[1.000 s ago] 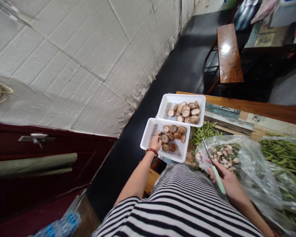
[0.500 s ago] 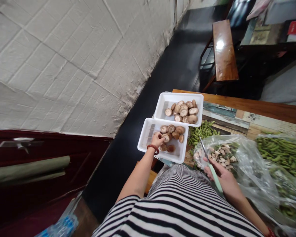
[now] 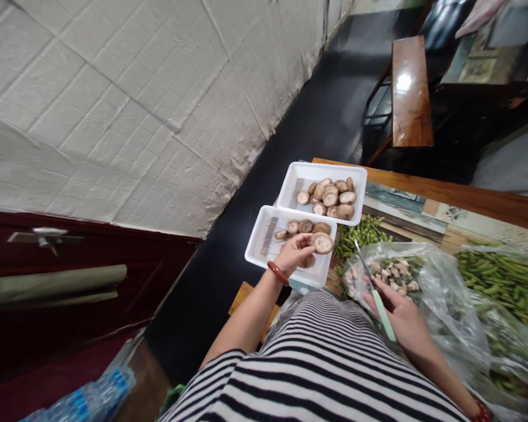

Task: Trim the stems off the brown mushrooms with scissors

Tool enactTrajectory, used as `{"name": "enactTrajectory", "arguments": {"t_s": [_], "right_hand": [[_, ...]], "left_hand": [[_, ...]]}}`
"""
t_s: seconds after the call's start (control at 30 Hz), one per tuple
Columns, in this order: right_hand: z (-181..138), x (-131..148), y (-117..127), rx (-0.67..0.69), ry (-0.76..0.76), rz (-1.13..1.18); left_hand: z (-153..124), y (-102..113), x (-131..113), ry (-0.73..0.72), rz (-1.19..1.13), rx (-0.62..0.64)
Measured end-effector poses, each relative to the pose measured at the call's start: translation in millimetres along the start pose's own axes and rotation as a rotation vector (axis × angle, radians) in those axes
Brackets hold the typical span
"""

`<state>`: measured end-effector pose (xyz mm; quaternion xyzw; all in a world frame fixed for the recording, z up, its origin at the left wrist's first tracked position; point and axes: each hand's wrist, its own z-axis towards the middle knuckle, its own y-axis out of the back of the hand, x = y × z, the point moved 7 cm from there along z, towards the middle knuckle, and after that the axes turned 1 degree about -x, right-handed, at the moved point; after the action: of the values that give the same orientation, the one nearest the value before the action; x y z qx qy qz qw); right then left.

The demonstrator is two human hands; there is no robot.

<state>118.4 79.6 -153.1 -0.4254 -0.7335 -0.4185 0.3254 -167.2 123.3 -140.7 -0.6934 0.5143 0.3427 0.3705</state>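
Note:
My left hand (image 3: 295, 253), with a reddish-brown bangle at the wrist, pinches a shiitake mushroom (image 3: 322, 243) by its edge. The mushroom is held above the right side of the nearer white tray (image 3: 256, 249), its pale underside facing up. Several brown mushrooms (image 3: 305, 226) lie in that tray, partly hidden by the hand. My right hand (image 3: 398, 313) is closed on a small knife (image 3: 383, 316) with a pale green handle, its narrow blade pointing up and away from me. Under the blade is a clear plastic bag (image 3: 440, 287) with cut mushroom stems (image 3: 398, 274).
A second white tray (image 3: 288, 186) of mushrooms stands just behind the first. Green soybean pods (image 3: 364, 235) lie on the table beside the trays, with more pods (image 3: 504, 281) in plastic at right. A wooden bench (image 3: 411, 94) stands beyond; bottled water (image 3: 85, 398) is low at left.
My left hand has lifted a mushroom from the nearer tray and moved right with it. My right hand keeps the knife in nearly the same place.

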Motion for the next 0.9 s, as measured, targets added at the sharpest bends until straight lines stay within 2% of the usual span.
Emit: {"name": "enactTrajectory", "arguments": {"t_s": [0.1,0.33,0.5,0.6,0.77,0.9], "right_hand": [[-3.6,-0.3,9.2,0.002,0.043,-0.099],[-28.0,42.4,33.2,-0.093,0.548,-0.461],[-42.3,55.0,44.8,-0.127,0.774,-0.582],[-45.9,55.2,47.3,-0.115,0.813,-0.604],[-47.6,50.1,46.6,-0.094,0.788,-0.6],[-44.4,32.4,38.5,-0.018,0.698,-0.526]], "left_hand": [[-10.0,-14.3,-8.5,-0.006,-0.018,0.018],[-36.7,-40.8,-28.1,-0.056,-0.054,0.039],[-51.6,-54.5,-33.9,-0.091,-0.052,0.049],[-59.0,-60.3,-35.2,-0.116,-0.023,0.059],[-69.7,-67.0,-31.7,-0.138,0.016,0.08],[-67.0,-64.5,-12.1,-0.094,0.047,0.054]]}}
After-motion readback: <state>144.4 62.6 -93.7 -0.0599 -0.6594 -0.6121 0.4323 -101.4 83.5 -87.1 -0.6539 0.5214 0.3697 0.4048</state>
